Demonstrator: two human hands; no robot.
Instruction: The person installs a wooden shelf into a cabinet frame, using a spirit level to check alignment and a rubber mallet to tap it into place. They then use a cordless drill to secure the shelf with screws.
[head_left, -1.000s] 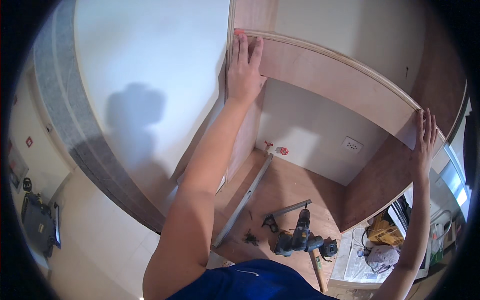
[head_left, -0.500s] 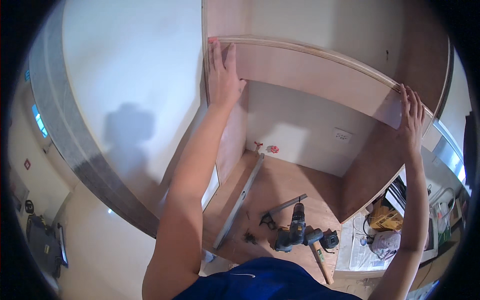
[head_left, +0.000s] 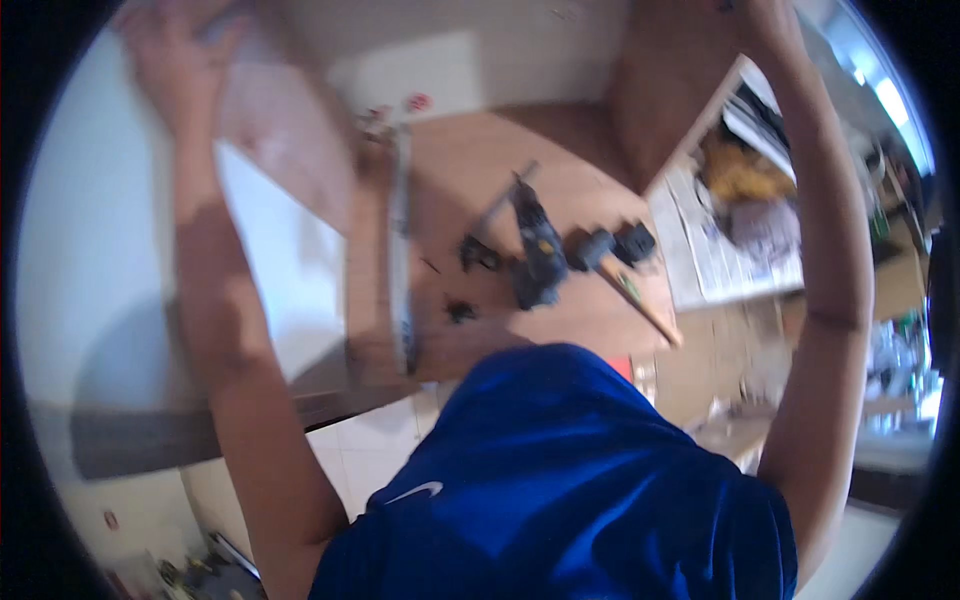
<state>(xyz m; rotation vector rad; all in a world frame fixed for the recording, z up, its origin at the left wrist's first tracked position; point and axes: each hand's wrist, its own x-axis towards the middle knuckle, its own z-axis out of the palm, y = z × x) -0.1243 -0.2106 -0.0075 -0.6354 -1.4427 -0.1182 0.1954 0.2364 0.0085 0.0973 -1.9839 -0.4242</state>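
Overlapping plywood (head_left: 285, 125): left fingers (head_left: 228, 42); shirt logo (head_left: 432, 488)

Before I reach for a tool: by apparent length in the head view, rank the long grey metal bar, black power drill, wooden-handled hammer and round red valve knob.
1. Long grey metal bar
2. Black power drill and wooden-handled hammer: too alike to rank
3. Round red valve knob

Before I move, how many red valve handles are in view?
2, both blurred: one red handle left of the far end of the metal bar, the other right of it. Others may be hidden.
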